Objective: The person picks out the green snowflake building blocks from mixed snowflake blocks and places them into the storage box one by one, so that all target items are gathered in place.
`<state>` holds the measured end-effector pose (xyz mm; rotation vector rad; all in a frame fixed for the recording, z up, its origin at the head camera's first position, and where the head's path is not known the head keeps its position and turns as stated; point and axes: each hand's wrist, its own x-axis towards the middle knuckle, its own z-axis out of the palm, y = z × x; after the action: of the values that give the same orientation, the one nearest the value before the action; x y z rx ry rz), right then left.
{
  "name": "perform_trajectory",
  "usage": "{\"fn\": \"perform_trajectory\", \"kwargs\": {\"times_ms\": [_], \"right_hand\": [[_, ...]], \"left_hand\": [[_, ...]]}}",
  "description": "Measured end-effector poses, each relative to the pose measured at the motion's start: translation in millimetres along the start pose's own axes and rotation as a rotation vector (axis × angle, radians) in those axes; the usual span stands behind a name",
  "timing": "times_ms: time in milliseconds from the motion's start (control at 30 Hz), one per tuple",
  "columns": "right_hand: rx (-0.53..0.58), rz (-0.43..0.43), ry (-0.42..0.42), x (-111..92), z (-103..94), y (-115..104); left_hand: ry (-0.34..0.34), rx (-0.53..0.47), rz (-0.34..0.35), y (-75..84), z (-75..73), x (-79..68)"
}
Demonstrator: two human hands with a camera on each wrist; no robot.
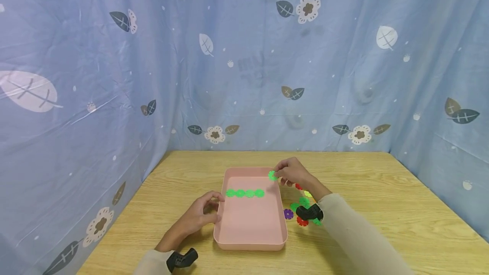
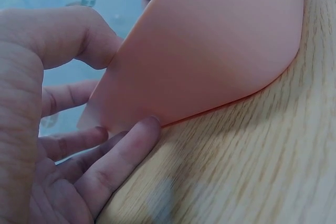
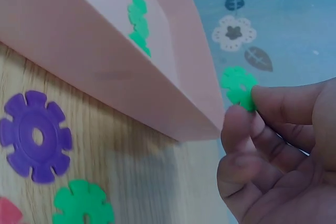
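My right hand pinches a green snowflake disc between thumb and fingertip, at the far right corner of a pink tray. Inside the tray a row of several green snowflake discs runs across from near the left wall, edges meeting. My left hand rests against the tray's left wall, fingers spread, with fingertips at the rim. In the left wrist view, other fingers touch the outer wall low down, close to the table.
Loose snowflake discs lie right of the tray, among them a purple disc, green discs and a red disc; my right forearm partly covers them. Behind the wooden table hangs a blue patterned curtain.
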<state>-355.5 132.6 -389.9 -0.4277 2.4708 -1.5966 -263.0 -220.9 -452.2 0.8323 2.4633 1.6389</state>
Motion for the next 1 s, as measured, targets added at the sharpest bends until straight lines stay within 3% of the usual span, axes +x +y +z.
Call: {"fn": "perform_trajectory", "kwargs": {"times_ms": [433, 733, 1000], "right_hand": [[-0.16, -0.061, -0.073, 7.1, 21.6, 10.0], [-0.569, -0.203, -0.047, 6.3, 30.2, 3.3], [-0.586, -0.205, -0.053, 6.2, 32.0, 6.7]], "left_hand": [[-0.011, -0.007, 0.008, -0.3, 0.0, -0.3], [-0.016, -0.014, 0.039, 2.3, -0.5, -0.4], [-0.02, -0.021, 0.037, 2.7, -0.4, -0.5]]}}
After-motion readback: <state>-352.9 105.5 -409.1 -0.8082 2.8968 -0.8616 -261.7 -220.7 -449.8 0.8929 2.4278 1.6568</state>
